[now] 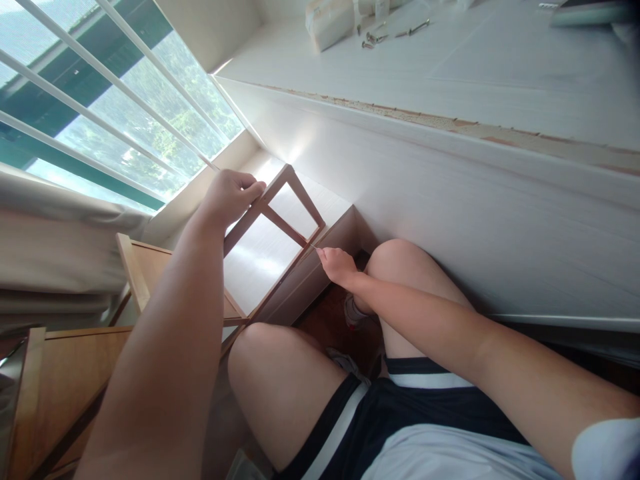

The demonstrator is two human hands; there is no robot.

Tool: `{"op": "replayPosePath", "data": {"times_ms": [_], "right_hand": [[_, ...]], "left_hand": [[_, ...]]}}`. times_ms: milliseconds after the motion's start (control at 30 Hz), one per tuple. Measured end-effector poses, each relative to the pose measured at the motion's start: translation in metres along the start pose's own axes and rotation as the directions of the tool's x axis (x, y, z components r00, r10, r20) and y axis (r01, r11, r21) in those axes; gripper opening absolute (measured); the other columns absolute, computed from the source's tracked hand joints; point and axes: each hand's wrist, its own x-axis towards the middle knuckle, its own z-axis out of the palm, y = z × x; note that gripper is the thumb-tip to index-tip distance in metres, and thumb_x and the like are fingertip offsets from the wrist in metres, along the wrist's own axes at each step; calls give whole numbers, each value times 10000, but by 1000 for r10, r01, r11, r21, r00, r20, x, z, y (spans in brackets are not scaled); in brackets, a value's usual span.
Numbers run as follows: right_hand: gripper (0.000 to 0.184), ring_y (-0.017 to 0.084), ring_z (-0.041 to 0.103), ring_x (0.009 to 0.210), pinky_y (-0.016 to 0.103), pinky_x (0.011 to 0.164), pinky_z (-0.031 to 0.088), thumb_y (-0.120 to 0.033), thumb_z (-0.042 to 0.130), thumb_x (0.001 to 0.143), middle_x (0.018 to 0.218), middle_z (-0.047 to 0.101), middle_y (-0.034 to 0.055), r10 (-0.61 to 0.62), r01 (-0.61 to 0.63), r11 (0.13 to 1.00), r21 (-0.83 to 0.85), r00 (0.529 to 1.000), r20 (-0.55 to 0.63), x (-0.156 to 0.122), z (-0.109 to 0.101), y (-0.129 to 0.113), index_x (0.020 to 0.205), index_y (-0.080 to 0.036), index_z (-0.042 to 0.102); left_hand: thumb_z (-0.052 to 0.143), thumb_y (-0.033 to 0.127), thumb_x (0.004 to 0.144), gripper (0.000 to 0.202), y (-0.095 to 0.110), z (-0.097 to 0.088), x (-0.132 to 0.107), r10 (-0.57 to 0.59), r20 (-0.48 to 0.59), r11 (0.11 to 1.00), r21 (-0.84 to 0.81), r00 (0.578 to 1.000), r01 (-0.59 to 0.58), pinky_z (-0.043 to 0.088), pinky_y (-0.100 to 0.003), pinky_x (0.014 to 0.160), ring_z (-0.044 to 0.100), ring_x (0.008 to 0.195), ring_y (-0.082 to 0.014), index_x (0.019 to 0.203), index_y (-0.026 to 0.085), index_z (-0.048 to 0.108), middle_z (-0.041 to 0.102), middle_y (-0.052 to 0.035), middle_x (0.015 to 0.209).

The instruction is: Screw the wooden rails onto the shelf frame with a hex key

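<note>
**Hands on a wooden frame, beside the white desk**

Left hand (231, 195): fingers curled over the top rail of the wooden frame (280, 220), closed on it. Right hand (339, 264): fingertips pinched together on something thin, a pin or fine nail by the look of it, held just against the frame's lower corner; too small for me to name with certainty.

Wooden frame: slim pale-brown rails with a cross-piece, leaning tilted between the window wall and the side of the white desk (450, 200), in front of my knees. I judge it light and stiff, though thin at the joints and apt to twist, so best gripped on a rail near a corner, not on the cross-piece.

Nearby: wooden panels (75, 373) at my left; window bars (125, 93) and a curtain (55, 247) beyond; loose screws (375, 38) and a wrapped packet (330, 23) on the desk top, well apart from my hands.
</note>
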Motion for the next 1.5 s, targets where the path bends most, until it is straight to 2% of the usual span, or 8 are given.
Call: {"op": "replayPosePath", "data": {"times_ms": [667, 933, 1067, 1500], "right_hand": [[640, 251, 675, 965, 314, 786, 461, -490, 136, 1023, 1014, 726, 125, 11, -12, 999, 32, 1000, 10, 4, -1, 2, 993, -191, 701], [577, 269, 693, 934, 349, 810, 475, -459, 182, 1028, 973, 732, 145, -86, 76, 986, -151, 994, -60, -3, -7, -3, 1011, -178, 686], [560, 274, 696, 930, 354, 809, 479, -450, 195, 1027, 960, 732, 155, -109, 96, 979, -180, 992, -62, -3, -7, -4, 1009, -166, 678], [647, 238, 680, 964, 298, 800, 463, -503, 129, 1020, 1010, 730, 120, -60, 60, 998, -7, 998, 3, 3, -1, 0, 988, -193, 697]], "left_hand": [[531, 325, 780, 361, 2, -1, 0, -22, 14, 1000, -3, 1000, 22, 205, -321, 527, 284, 517, -94, 485, 189, 373, 307, 17, 464], [542, 317, 765, 337, 3, -1, 0, -41, 19, 999, -13, 999, 41, 204, -318, 528, 277, 527, -100, 490, 196, 388, 326, 15, 469], [543, 321, 767, 340, 3, -1, -1, -37, 18, 999, -12, 999, 37, 201, -317, 522, 277, 520, -100, 491, 196, 389, 324, 15, 470], [529, 319, 765, 342, 2, 0, 0, -18, 1, 1000, -15, 1000, 18, 203, -322, 531, 280, 521, -96, 486, 194, 376, 318, 16, 474]]}}
